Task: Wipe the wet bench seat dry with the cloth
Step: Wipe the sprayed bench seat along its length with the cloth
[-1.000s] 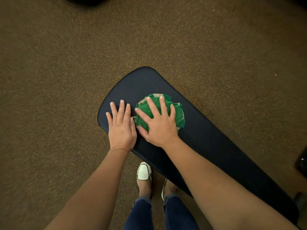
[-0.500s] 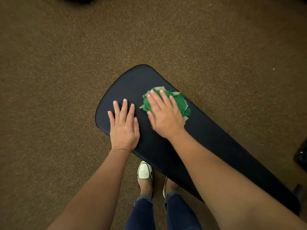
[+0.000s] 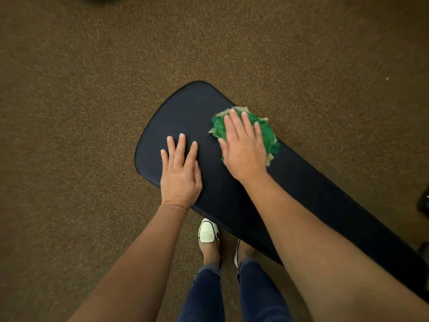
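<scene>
Now the right hand (image 3: 243, 149) lies flat on the crumpled green cloth (image 3: 264, 133), fingers straight and slightly spread, pressing it onto the dark bench seat (image 3: 185, 112) at the seat's far edge. Green folds and a tan backing show past the fingertips and to the right of the hand; the palm covers the cloth's near part. Apart from it, the left hand (image 3: 180, 173) rests flat on the bare seat near the rounded end, fingers straight and a little spread. Below, a white shoe (image 3: 207, 231) and blue jeans (image 3: 204, 296) stand on brown carpet (image 3: 81, 112).
</scene>
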{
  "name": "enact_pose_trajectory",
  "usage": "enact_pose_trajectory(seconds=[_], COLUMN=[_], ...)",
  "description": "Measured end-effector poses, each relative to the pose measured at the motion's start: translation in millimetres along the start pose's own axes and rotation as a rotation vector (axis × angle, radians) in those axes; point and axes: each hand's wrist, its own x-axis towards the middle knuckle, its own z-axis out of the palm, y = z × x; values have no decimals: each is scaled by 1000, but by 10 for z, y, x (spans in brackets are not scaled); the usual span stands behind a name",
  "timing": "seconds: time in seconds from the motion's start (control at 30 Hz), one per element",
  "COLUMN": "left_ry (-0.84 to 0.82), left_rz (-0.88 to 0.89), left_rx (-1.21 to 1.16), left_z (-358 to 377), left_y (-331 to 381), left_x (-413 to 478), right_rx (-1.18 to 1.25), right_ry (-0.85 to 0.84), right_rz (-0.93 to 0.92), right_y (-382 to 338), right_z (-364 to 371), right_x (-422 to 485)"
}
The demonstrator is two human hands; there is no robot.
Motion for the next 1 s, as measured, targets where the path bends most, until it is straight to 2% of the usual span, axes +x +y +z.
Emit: enact_pose_trajectory(seconds=[0.07, 0.13, 0.2, 0.27, 0.3, 0.33, 0.37, 0.43, 0.5, 0.57, 0.67, 0.73, 0.8, 0.9, 0.93, 1.0], left_ry=[-2, -12, -13, -10, -13, -18, -22, -32, -48, -58, -54, -60, -82, -111, -117, -120], left_rz=[11, 25, 42, 52, 53, 55, 61, 68, 64, 68, 79, 88, 116, 161, 170, 178], left_rx=[-2, 3, 10, 25, 30, 31, 30, 29, 32, 36, 38, 29, 19, 15, 11, -1], left_z=[-4, 12, 23, 27, 33, 38, 42, 38, 18, 14, 19, 21, 10, -8, -4, 8], left_y=[4, 22, 26, 25, 23, 20, 19, 26, 46, 56, 38, 48, 80, 139, 160, 179], left_x=[-2, -5, -3, -1, 0, 1, 5, 6, 5, 7, 19, 16, 4, 0, -7, -19], right_rx=[39, 24, -21, -31, -26, -31, -31, 15, 51, 16, -15, -9, 0, 61, 64, 28], right_ry=[71, 75, 18, -2, 0, 10, 24, 56, 118, 63, -1, -17, 10, 102, 101, 42], right_rz=[259, 365, 185, -73, -125, -105, -7, 298, 472, 408, 85, -17, 80, 482, 522, 377], right_y=[76, -4, -170, -152, -55, 64, 203, 451, 417, 185, -10, 80, 284, 431, 367, 163], right_z=[29, 85, 152, 145, 120, 85, 47, 36, 69, 129, 159, 112, 85, 127, 145, 200], right_x=[-284, -662, -934, -845, -706, -590, -525, -634, -980, -1266, -1141, -901, -874, -1208, -1344, -1508])
